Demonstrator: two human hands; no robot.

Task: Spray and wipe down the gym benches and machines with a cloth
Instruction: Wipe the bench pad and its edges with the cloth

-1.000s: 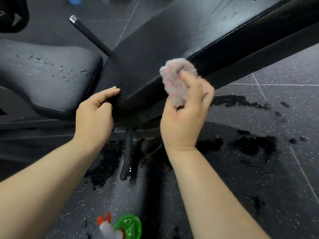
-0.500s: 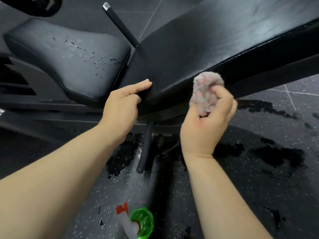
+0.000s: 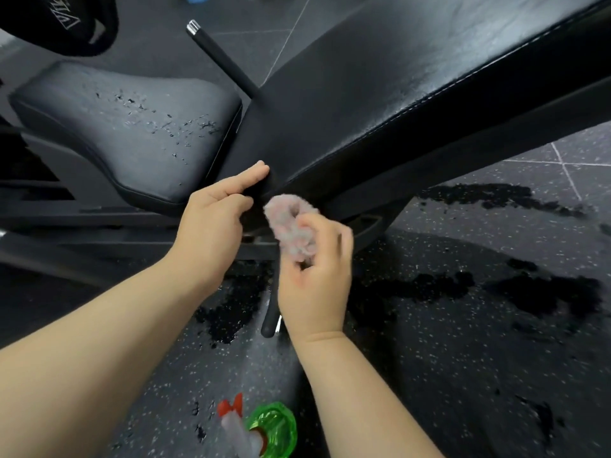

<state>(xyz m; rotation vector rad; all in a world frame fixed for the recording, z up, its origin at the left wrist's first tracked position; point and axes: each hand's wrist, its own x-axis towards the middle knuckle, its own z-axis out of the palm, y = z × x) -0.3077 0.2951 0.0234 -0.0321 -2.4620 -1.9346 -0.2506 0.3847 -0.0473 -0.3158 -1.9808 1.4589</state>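
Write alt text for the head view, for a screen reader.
A person's right hand holds a bunched pink-grey cloth at the lower edge of a black bench pad, while the left hand grips the pad's near end. Droplets speckle the seat pad to the left; a green spray bottle sits on the wet-patched floor.

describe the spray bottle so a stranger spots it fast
From the long black bench pad, look down to the view's bottom edge. The spray bottle shows there against the dark speckled floor: the only bright green thing, with a red nozzle.

Open floor (image 3: 479,358) lies right of the backrest pad (image 3: 413,94); seat pad (image 3: 132,127) and bar (image 3: 221,57) crowd the left.
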